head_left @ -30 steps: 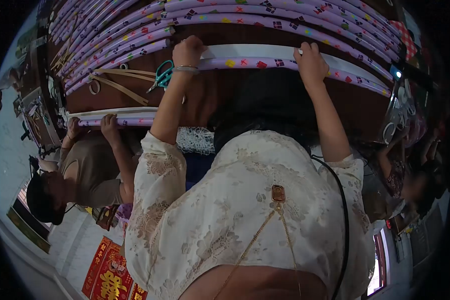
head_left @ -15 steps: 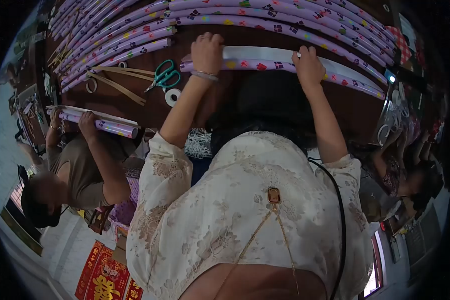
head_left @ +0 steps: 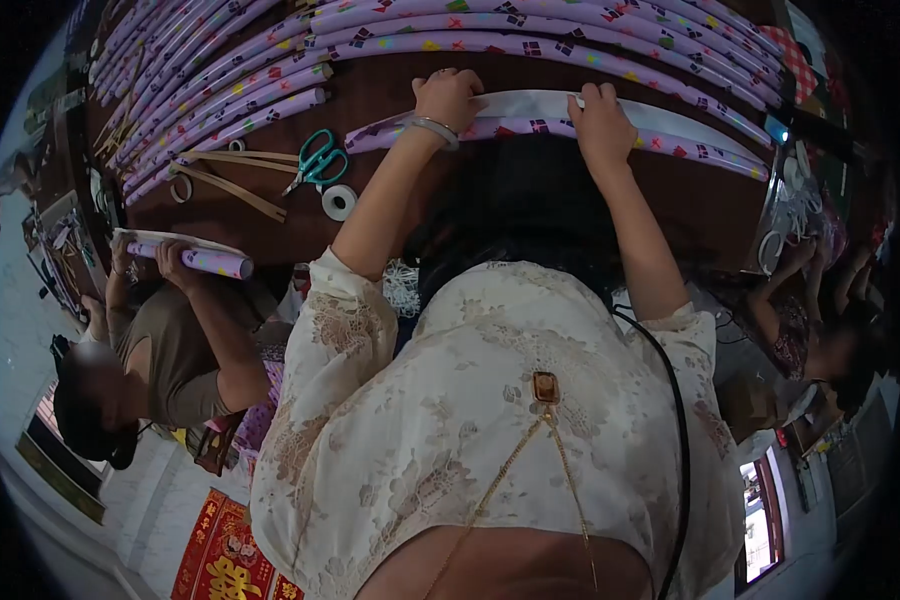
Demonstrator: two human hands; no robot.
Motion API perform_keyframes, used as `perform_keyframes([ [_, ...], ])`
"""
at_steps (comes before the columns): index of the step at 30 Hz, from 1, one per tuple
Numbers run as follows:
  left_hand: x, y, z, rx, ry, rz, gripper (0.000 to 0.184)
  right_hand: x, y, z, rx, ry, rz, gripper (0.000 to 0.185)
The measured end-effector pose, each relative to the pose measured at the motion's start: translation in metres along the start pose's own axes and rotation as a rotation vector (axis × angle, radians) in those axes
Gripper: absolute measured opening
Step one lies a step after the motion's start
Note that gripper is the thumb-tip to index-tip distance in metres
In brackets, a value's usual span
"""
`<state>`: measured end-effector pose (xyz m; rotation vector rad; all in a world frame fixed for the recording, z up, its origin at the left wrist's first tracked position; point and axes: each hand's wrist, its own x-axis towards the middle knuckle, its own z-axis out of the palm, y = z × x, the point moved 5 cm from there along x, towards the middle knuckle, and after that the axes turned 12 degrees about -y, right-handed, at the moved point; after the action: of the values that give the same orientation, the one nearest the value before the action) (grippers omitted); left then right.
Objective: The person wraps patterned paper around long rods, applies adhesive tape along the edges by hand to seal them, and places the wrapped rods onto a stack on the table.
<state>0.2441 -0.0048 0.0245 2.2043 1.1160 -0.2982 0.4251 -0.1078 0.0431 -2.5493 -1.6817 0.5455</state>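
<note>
A purple patterned roll of wrapping paper [head_left: 530,128] lies across the table in front of me, with its white inner side showing along the far edge. My left hand [head_left: 448,100] is closed on that edge left of the middle, a bracelet at its wrist. Farther right, my right hand [head_left: 602,125] also grips the edge, fingers bent over it. The roll's left end sticks out beyond my left wrist. Teal-handled scissors [head_left: 320,160] and a white roll of tape [head_left: 339,202] lie to the left of my left forearm.
Many finished-looking purple rolls [head_left: 450,45] lie along the far side and left of the table [head_left: 270,200]. Wooden strips [head_left: 235,185] rest near the scissors. At left a person handles another purple roll [head_left: 205,260]. More people sit at right, near a tangle of white strips [head_left: 800,190].
My left hand has moved right along the paper, nearer my right hand, which has shifted slightly left. More of the roll's left end shows. The person at left has turned their roll slightly.
</note>
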Motion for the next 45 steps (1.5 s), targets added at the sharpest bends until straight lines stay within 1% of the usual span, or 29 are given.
perform_keyframes([
  [4,0.003,-0.005,0.0,-0.003,-0.031,0.04,0.017,0.0,0.002,0.003,0.0,0.032,-0.015,0.022],
  [6,0.004,-0.008,0.001,-0.018,-0.046,0.055,0.016,0.003,0.003,0.008,0.006,-0.026,0.031,0.023],
  [8,0.005,-0.007,0.0,-0.025,-0.051,0.071,0.015,0.003,0.003,0.008,-0.001,-0.026,0.034,0.023],
  [14,0.005,-0.006,-0.001,0.012,-0.016,0.106,0.012,0.001,0.002,0.006,-0.011,0.008,0.012,0.023],
  [21,0.002,-0.004,-0.003,-0.07,-0.047,0.071,0.008,0.002,0.003,0.007,-0.01,-0.019,0.042,0.024],
  [27,-0.001,-0.003,-0.003,-0.052,0.037,0.191,0.01,0.002,0.004,0.01,-0.004,0.005,0.03,0.024],
  [29,-0.004,0.002,-0.005,-0.028,0.094,0.292,0.008,0.001,0.004,0.008,0.011,0.001,0.028,0.024],
  [33,-0.005,0.003,-0.006,0.0,0.104,0.334,0.006,0.002,0.004,0.008,0.017,-0.028,0.048,0.023],
  [36,-0.004,0.004,-0.007,-0.005,0.069,0.382,0.006,0.003,0.005,0.008,0.026,-0.06,0.057,0.021],
  [38,-0.003,0.005,-0.007,0.008,0.068,0.441,0.006,0.003,0.002,0.006,0.025,-0.078,0.067,0.021],
  [42,-0.004,0.007,-0.008,-0.03,0.097,0.444,0.005,0.003,0.006,0.009,0.033,-0.072,0.056,0.022],
  [44,-0.002,0.006,-0.008,-0.043,0.036,0.386,0.004,0.003,0.007,0.01,0.047,-0.06,0.048,0.022],
  [45,-0.002,0.006,-0.009,-0.042,0.037,0.389,0.004,0.004,0.007,0.01,0.062,-0.052,0.036,0.022],
])
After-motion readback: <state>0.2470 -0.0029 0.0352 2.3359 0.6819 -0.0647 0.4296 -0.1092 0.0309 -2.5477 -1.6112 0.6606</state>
